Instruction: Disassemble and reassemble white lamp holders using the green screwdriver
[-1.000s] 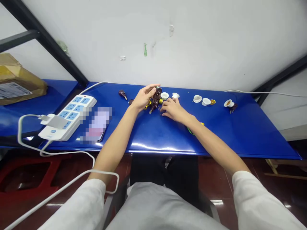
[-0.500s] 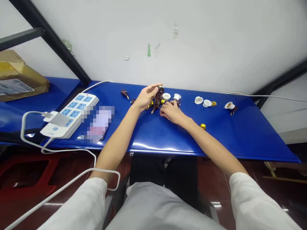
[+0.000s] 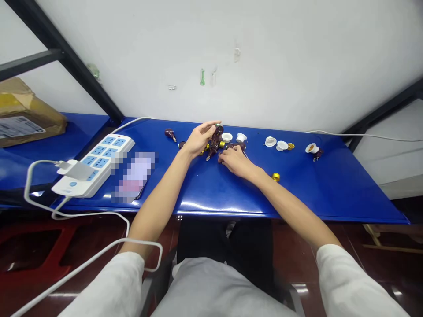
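My left hand is closed around a dark brown plug piece, thumb on its side and forefinger stretched above it. Below and beside that lies a heap of brown pieces with metal pins, including a two-pin plug, and a gold threaded ring. My right hand rests low at the heap's right, fingers curled down; what its fingertips pinch is hidden. Just behind the hands sit a white ring-shaped cap and a white flared cap. Another brown plug lies to the left.
At left are a white power strip with a charger, a blurred-out phone and a cardboard box. Along the right lie white caps, a gold ring and a brown plug. A wall stands behind the blue table.
The whole view has shifted slightly, with the table lower in the picture. Both hands stay at the heap with nearly the same grip; my right fingers have moved only a little.
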A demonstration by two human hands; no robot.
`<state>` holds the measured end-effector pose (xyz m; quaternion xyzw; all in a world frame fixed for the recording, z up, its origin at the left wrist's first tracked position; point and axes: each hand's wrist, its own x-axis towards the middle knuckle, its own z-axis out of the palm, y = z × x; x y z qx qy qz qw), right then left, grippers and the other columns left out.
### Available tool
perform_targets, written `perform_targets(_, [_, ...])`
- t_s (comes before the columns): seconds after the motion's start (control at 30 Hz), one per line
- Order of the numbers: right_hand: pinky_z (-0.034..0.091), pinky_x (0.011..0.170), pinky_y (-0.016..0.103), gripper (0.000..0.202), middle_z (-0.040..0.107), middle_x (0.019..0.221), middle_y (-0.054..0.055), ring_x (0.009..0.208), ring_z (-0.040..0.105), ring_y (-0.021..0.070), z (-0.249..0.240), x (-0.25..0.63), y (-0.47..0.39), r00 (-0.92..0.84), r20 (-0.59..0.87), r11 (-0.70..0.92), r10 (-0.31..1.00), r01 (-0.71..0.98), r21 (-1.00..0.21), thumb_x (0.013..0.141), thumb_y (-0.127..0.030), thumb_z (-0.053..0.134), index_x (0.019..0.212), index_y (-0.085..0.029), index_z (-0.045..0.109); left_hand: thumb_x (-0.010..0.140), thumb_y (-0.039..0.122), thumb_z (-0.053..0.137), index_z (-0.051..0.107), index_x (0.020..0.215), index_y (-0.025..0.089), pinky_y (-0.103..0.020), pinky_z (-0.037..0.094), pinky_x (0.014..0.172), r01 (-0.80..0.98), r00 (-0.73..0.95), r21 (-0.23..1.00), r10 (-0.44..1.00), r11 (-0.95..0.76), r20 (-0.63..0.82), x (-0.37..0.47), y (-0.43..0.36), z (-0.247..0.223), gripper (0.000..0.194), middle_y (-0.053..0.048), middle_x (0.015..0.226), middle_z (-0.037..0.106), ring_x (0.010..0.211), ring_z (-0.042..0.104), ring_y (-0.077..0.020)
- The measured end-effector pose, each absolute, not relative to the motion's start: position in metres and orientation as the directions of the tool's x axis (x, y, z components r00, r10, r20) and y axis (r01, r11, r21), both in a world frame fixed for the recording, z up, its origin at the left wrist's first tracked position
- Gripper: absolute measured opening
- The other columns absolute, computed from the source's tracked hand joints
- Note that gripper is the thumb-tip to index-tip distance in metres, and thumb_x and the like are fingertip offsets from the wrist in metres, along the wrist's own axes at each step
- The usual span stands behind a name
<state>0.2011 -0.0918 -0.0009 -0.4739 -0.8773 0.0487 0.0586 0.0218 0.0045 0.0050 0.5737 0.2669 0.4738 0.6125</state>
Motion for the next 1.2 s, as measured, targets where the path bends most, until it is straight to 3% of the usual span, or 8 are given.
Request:
perform_targets(0.23, [0.047,0.1,0.046,0.035,0.072,0.121,0.013,0.113,0.064,0.0287,0.023,0.251,-0.076,-0.361,0.29,0.459,0.886,0.767,-0.449,0.106,-0.021,0.046,0.122,-0.023,0.077,0.073,0.062,0.091,0.08,0.118,0.023,-0.033,0.058,0.095,-0.265,0.413,0.959,0.887,-0.1,0.207,0.021,0.006,0.003,0.061,-0.009,0.121,0.081,0.106,0.074,-0.0203])
perform_targets(0.37, [0.054,0.094,0.042,0.028,0.076,0.112,0.008,0.1,0.067,0.0239,0.022,0.287,-0.071,-0.125,0.36,0.374,0.925,0.469,-0.8,0.101,-0.039,0.06,0.116,-0.024,0.079,0.074,0.062,0.091,0.081,0.119,0.023,-0.036,0.058,0.099,-0.243,0.42,0.965,0.887,-0.096,0.194,0.023,0.006,0.0,0.06,-0.009,0.124,0.08,0.109,0.074,-0.0221])
perform_targets(0.47, [0.056,0.093,0.041,0.036,0.075,0.097,0.005,0.09,0.066,0.0205,0.01,0.305,-0.068,-0.013,0.289,0.282,0.957,0.262,-0.923,0.092,-0.053,0.072,0.112,-0.024,0.08,0.075,0.061,0.091,0.081,0.118,0.023,-0.037,0.059,0.101,-0.241,0.425,0.966,0.884,-0.098,0.196,0.025,0.006,-0.003,0.058,-0.01,0.126,0.08,0.112,0.075,-0.0231])
perform_targets(0.6, [0.058,0.092,0.039,0.04,0.07,0.089,0.003,0.084,0.065,0.0174,-0.005,0.322,-0.064,0.036,0.24,0.235,0.97,0.11,-0.966,0.083,-0.056,0.082,0.106,-0.024,0.08,0.078,0.06,0.089,0.08,0.12,0.023,-0.039,0.059,0.103,-0.221,0.438,0.969,0.877,-0.107,0.197,0.028,0.006,-0.006,0.057,-0.01,0.123,0.08,0.113,0.076,-0.0246])
perform_targets(0.8, [0.06,0.095,0.041,0.033,0.067,0.088,0.003,0.085,0.066,0.0171,-0.016,0.334,-0.06,0.04,0.214,0.212,0.976,0.065,-0.975,0.087,-0.051,0.081,0.102,-0.022,0.077,0.078,0.063,0.089,0.08,0.12,0.023,-0.041,0.06,0.106,-0.216,0.459,0.967,0.86,-0.133,0.221,0.033,0.004,-0.007,0.059,-0.009,0.121,0.08,0.114,0.076,-0.0255])
perform_targets(1.2, [0.061,0.093,0.034,0.037,0.066,0.085,0.001,0.084,0.065,0.0155,-0.015,0.331,-0.063,0.057,0.16,0.163,0.985,-0.054,-0.985,0.079,-0.054,0.09,0.096,-0.024,0.076,0.08,0.062,0.087,0.079,0.119,0.024,-0.035,0.062,0.098,-0.224,0.44,0.963,0.867,-0.148,0.235,0.036,0.007,-0.012,0.055,-0.008,0.119,0.08,0.113,0.076,-0.0241])
